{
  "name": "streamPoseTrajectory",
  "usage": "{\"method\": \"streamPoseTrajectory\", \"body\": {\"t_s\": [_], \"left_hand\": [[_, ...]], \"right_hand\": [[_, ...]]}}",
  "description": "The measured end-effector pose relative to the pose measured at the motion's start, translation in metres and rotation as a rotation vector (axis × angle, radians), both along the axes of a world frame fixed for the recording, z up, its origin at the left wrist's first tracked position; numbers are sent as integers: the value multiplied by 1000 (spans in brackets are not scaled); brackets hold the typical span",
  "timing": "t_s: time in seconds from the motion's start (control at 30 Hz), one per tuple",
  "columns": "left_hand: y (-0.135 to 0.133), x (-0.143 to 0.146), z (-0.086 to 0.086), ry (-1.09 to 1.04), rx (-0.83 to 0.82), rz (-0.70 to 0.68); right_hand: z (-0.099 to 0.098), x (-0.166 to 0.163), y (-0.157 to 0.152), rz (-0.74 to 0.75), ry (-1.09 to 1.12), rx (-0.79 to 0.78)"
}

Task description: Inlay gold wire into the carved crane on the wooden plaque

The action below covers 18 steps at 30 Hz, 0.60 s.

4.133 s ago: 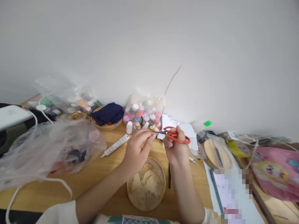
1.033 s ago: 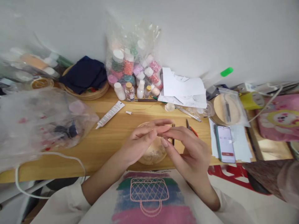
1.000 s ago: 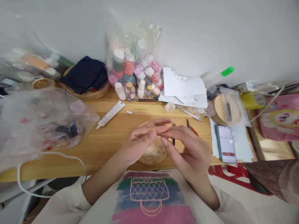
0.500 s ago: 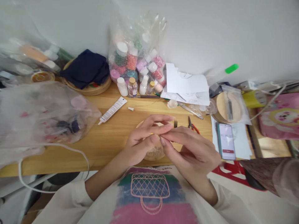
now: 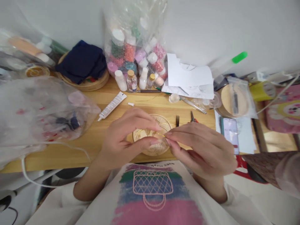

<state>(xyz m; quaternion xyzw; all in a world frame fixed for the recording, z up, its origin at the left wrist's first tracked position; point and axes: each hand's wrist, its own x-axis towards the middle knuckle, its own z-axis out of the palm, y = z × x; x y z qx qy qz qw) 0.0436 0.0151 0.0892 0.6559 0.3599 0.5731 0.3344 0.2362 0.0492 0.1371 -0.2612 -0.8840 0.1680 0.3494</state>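
Observation:
My left hand (image 5: pixel 127 136) and my right hand (image 5: pixel 203 150) meet fingertip to fingertip above a round carved wooden disc (image 5: pixel 151 132) near the front edge of the wooden table (image 5: pixel 77 150). Both hands pinch a short, thin gold wire (image 5: pixel 161 134) that shows between the thumbs and forefingers. Just beyond the right hand lie black tweezers (image 5: pixel 177 120) and red-handled scissors (image 5: pixel 193 117).
A clear bag of bead jars (image 5: pixel 136 53) stands at the back by the wall, with small bottles (image 5: pixel 131 81) before it. A glue tube (image 5: pixel 112 106), white paper (image 5: pixel 191 79), a phone (image 5: pixel 231 134), a navy cloth in a wooden bowl (image 5: pixel 82 64) and a big plastic bag (image 5: pixel 39 115) surround the hands.
The scissors, held 4 s ago while the long wire was cut, now lie on the table. Over the last second both hands drew closer to me, pinching the short wire.

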Motion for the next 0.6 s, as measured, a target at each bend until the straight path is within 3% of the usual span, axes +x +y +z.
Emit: {"method": "streamPoseTrajectory", "body": {"t_s": [0.1,0.6], "left_hand": [[2,-3,5,89,85,29],[1,7,9,132,89,105]], "right_hand": [[-1,1,-2,-4,-17,5],[-3,3,-1,17,30,-93]]}}
